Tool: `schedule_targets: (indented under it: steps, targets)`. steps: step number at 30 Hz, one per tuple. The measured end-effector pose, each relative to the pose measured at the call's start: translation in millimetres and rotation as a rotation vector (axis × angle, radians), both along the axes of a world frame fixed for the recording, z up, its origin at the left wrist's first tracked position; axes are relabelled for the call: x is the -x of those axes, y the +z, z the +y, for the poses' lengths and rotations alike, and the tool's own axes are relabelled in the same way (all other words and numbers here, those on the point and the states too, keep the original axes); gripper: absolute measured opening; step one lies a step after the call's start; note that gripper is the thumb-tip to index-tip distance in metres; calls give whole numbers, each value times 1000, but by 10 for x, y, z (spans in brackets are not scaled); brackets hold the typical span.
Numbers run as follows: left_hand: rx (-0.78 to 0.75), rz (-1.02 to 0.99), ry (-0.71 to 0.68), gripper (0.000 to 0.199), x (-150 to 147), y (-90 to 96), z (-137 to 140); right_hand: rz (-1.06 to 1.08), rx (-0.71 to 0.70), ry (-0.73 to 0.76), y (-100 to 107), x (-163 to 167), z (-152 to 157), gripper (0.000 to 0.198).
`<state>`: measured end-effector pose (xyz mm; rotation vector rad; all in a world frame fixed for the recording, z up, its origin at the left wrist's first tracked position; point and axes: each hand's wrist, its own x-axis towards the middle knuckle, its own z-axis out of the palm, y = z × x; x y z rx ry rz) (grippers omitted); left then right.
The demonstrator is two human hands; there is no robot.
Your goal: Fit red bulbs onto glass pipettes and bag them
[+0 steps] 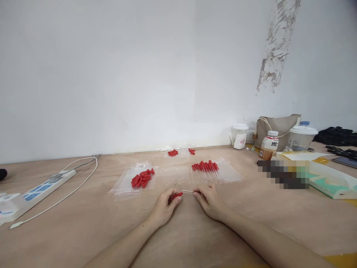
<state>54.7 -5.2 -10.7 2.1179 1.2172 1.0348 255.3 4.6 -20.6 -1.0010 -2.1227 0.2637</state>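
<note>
Left hand [165,205] pinches a red dropper bulb [177,195]; right hand [209,201], apart from it, grips a clear tube [187,191] between them, ends at or near contact. Apparently a fitting step, calling for straight alignment.

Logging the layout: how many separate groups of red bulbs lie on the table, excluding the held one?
4: a loose pile at left, a small cluster at back centre, a smaller cluster just right of it, and a stemmed row at right. No others show.
</note>
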Motion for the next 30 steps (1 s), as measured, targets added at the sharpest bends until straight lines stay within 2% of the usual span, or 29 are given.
schedule_targets:
  steps: [7, 11, 17, 24, 30]
  targets:
    - [-27, -33, 23, 18, 22, -31, 27, -37, -15, 44, -10, 11, 2, 22]
    - [-34, -23, -19, 20, 25, -30, 15, -63, 4, 76, -23, -19, 50, 23]
    - [-107, 133, -109, 24, 20, 18, -71, -174, -24, 101, 26, -91, 87, 25]
    - [-153, 205, -67, 23, 4, 32, -108, -265, -135, 23, 101, -68, -10, 25]
    - [-148, 258, -69, 20, 2, 51, -130, -301, -121, 28, 102, -38, -37, 26]
